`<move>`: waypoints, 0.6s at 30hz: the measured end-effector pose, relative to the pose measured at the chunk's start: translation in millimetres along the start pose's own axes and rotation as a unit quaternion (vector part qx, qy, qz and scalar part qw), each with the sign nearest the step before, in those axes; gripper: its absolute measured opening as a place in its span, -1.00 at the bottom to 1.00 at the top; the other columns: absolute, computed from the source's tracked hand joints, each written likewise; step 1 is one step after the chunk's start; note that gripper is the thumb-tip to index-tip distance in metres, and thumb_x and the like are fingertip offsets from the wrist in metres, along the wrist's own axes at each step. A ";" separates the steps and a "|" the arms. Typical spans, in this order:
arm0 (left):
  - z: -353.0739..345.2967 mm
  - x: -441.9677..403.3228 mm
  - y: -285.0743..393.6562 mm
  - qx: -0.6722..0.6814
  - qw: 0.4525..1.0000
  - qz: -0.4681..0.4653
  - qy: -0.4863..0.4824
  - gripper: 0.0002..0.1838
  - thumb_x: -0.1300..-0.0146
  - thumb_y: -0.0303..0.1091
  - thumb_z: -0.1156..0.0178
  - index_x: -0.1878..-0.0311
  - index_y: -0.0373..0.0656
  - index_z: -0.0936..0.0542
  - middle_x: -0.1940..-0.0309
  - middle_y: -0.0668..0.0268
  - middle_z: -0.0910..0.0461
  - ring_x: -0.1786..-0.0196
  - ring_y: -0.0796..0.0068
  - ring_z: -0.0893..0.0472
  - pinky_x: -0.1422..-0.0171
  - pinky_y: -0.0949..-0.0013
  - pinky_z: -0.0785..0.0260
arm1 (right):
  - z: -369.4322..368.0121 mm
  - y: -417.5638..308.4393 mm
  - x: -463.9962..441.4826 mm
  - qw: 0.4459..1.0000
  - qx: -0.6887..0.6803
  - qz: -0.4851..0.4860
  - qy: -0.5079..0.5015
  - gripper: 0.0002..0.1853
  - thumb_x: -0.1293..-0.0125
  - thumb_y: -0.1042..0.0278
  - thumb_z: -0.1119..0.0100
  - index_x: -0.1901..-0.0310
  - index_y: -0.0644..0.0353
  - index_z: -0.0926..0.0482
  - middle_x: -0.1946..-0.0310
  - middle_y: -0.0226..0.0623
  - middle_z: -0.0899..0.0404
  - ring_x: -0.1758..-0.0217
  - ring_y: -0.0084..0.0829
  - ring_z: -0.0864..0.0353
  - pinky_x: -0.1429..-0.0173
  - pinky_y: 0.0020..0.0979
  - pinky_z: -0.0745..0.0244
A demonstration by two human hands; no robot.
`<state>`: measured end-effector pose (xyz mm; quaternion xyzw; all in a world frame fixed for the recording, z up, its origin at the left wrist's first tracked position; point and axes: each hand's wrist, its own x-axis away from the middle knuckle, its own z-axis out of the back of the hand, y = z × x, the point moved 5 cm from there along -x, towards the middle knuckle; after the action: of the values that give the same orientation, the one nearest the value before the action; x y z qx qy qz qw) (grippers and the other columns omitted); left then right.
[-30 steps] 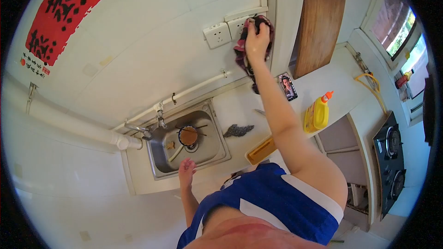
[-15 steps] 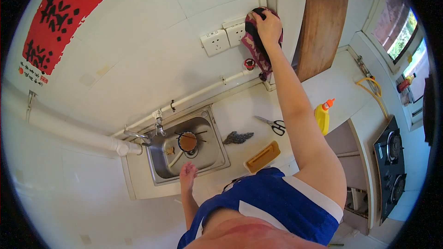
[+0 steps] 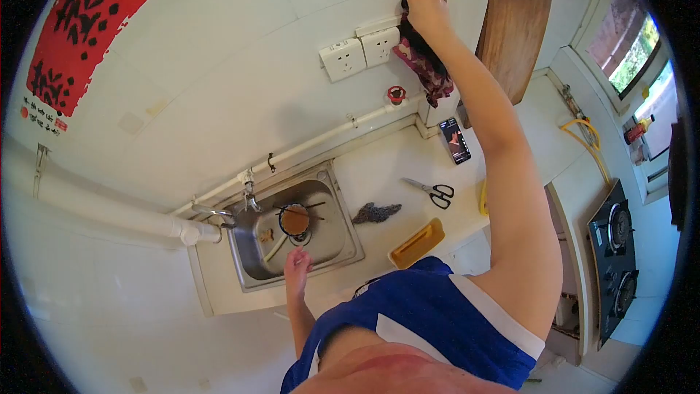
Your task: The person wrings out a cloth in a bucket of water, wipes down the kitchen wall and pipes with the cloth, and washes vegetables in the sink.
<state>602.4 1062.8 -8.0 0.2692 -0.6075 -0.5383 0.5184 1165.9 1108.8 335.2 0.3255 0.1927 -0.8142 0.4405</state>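
Patterned cloth (image 3: 423, 66), 1: gripped near its top by the right hand (image 3: 429, 13), hanging beside 2 wall sockets (image 3: 343, 60); raised since 0.5 s ago, placing the work higher on the wall. Left hand (image 3: 297, 266), 1: loosely open near the sink (image 3: 326, 236), nothing visible in it. Phone (image 3: 454, 140), 1: now uncovered. Yellow bottle (image 3: 483, 197), 1: mostly behind the right arm (image 3: 504, 153). Fingertips' exact hold: hard to make out.

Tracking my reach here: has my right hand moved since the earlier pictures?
Yes, the right hand has moved upward in the view, relative to the sockets.
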 end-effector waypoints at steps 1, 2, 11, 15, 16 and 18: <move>1.8 -0.5 -1.7 0.010 1.000 -0.001 0.003 -0.65 -0.21 -0.41 -0.11 -0.08 -0.16 -0.39 0.14 0.27 -0.47 0.23 0.52 -0.52 0.21 0.51 -0.41 | -0.8 3.0 1.5 1.000 0.001 0.001 0.001 -0.89 -0.04 0.49 -0.03 0.42 0.27 -0.55 0.39 -0.04 -0.56 0.28 -0.08 -0.61 0.22 -0.19 -0.54; 4.5 0.2 -3.9 0.019 1.000 -0.002 0.006 -0.64 -0.21 -0.41 -0.12 -0.08 -0.16 -0.39 0.14 0.27 -0.48 0.23 0.52 -0.52 0.21 0.51 -0.41 | -2.4 2.3 4.9 1.000 -0.003 0.027 0.009 -0.89 -0.05 0.49 -0.02 0.41 0.27 -0.54 0.38 -0.04 -0.56 0.28 -0.07 -0.61 0.22 -0.18 -0.54; 12.7 9.2 -18.6 0.041 0.998 0.040 0.034 -0.66 -0.18 -0.44 -0.15 -0.04 -0.13 -0.40 0.23 0.34 -0.50 0.29 0.57 -0.52 0.27 0.53 -0.38 | -11.7 -13.6 10.6 0.991 -0.063 0.107 0.043 -0.91 -0.06 0.49 0.00 0.39 0.26 -0.49 0.36 -0.06 -0.55 0.27 -0.07 -0.58 0.22 -0.18 -0.51; -13.2 -8.5 -5.9 0.041 0.999 0.027 -0.006 -0.66 -0.19 -0.44 -0.14 -0.05 -0.13 -0.39 0.26 0.36 -0.49 0.29 0.59 -0.51 0.28 0.53 -0.37 | -37.6 -82.9 16.8 0.963 -0.214 0.160 0.040 -0.82 -0.07 0.31 -0.11 0.31 0.19 -0.44 0.36 -0.08 -0.52 0.28 -0.08 -0.55 0.22 -0.14 -0.45; -21.2 -12.1 3.2 0.024 0.999 0.024 -0.021 -0.66 -0.19 -0.44 -0.14 -0.05 -0.13 -0.39 0.25 0.35 -0.49 0.28 0.58 -0.50 0.28 0.53 -0.37 | -36.9 -117.6 17.4 0.968 -0.197 0.144 -0.051 -0.81 -0.07 0.34 -0.10 0.27 0.18 -0.44 0.32 -0.12 -0.52 0.29 -0.11 -0.56 0.24 -0.15 -0.47; -33.6 -15.2 20.0 0.004 0.999 0.018 -0.028 -0.66 -0.19 -0.44 -0.13 -0.05 -0.13 -0.39 0.24 0.35 -0.48 0.27 0.58 -0.50 0.28 0.53 -0.37 | -0.7 -183.6 36.2 0.944 -0.235 0.232 0.018 -0.80 -0.08 0.37 -0.07 0.22 0.18 -0.45 0.27 -0.16 -0.52 0.30 -0.15 -0.57 0.24 -0.17 -0.48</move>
<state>642.8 1069.2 1.5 0.2452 -0.6289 -0.5338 0.5093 997.0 1186.6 314.3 0.2625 0.3057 -0.6151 0.6777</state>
